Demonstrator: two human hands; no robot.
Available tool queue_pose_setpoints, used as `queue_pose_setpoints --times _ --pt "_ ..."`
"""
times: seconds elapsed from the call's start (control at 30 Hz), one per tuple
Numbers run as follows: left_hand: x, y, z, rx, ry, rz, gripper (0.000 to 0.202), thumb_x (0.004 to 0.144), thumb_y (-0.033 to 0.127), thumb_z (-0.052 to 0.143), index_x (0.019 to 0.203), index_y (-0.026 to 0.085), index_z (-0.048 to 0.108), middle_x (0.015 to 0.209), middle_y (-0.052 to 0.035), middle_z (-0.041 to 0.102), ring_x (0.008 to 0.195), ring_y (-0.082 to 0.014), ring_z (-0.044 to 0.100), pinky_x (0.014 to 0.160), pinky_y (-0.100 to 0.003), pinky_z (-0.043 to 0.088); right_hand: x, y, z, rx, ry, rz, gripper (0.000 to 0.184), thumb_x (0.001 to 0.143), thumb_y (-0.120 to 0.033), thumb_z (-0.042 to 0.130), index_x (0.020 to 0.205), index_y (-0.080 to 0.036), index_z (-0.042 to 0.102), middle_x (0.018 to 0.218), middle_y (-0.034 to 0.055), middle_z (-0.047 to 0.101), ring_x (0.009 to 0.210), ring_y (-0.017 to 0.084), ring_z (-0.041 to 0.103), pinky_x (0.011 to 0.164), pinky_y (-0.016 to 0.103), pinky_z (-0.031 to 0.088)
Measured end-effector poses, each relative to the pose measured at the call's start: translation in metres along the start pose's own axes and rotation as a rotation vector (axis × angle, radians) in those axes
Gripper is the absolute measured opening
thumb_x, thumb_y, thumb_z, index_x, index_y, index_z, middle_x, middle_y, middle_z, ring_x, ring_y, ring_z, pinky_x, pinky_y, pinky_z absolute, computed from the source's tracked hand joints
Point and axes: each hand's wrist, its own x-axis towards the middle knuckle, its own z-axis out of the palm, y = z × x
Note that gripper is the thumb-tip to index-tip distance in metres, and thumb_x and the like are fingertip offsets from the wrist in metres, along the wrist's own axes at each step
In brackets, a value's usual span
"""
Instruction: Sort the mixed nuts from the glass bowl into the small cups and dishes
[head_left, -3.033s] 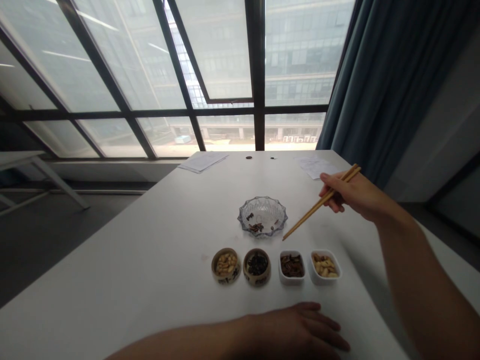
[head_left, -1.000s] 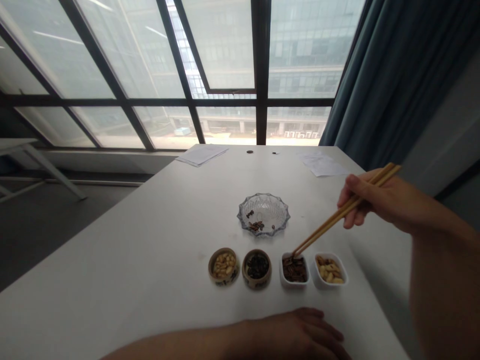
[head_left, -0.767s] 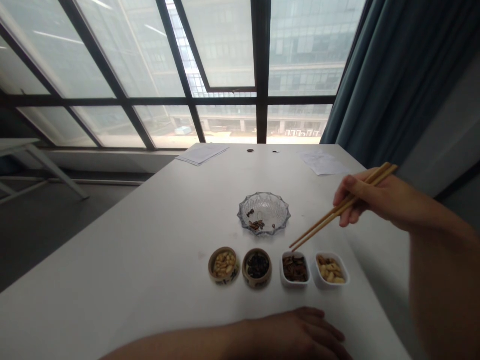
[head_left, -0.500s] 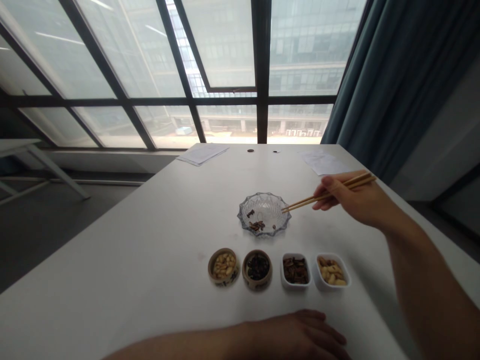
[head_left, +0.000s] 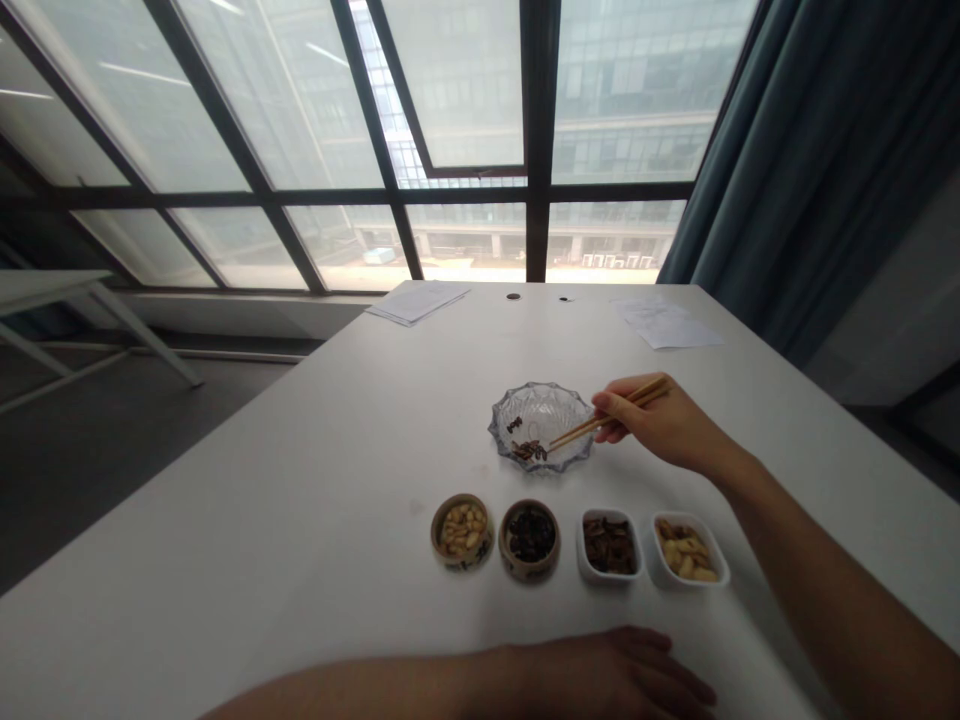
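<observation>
Head view: right hand point(head_left: 656, 422) clamped on chopsticks point(head_left: 600, 420), tips over the glass dish point(head_left: 541, 388).
Left hand point(head_left: 600, 680) lies open on the table point(head_left: 300, 560).

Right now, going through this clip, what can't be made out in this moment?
Head view only:
- The tips of the chopsticks in the right hand: too small to show whether they hold anything.
- The dark pieces in the glass dish: too small to identify.
- The left hand: cut off by the bottom edge.
- The sheets of paper: print too small to read.
</observation>
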Motion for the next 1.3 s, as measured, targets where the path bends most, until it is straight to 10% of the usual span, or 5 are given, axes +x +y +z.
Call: queue_pose_setpoints --times 0.4,0.7,1.3 --pt "0.002 0.003 -0.002 -0.047 0.003 -0.041 0.045 0.103 0.021 0.040 0.146 0.020 0.053 0.157 -0.0084 0.055 0.156 -0.0192 0.036 0.133 -0.039 0.013 0.001 0.004 0.005 0.031 0.019 0.012 0.048 0.084 -0.061 0.078 0.072 -0.015 0.074 0.058 0.0071 0.073 0.054 0.022 0.075 0.052 0.026 0.062" --pt "0.002 0.004 -0.004 -0.041 -0.017 -0.030 0.046 0.105 0.025 0.038 0.147 0.016 0.053 0.157 -0.0106 0.054 0.157 -0.0205 0.035 0.133 -0.039 0.012 0.004 0.013 0.016 -0.066 0.157 -0.059 0.056 0.098 -0.061 0.057 0.067 -0.016 0.069 0.046 0.0021 0.061 0.036 0.012 0.054 0.038 0.021 0.041" --pt "0.004 0.015 -0.015 -0.026 -0.009 -0.014 0.047 0.107 0.030 0.037 0.143 0.008 0.056 0.154 -0.0152 0.056 0.156 -0.0223 0.037 0.133 -0.035 0.009 -0.005 -0.010 0.001 -0.049 0.371 -0.142 0.062 0.095 -0.069 0.058 0.062 -0.018 0.069 0.041 0.0023 0.056 0.034 0.013 0.049 0.037 0.025 0.038"
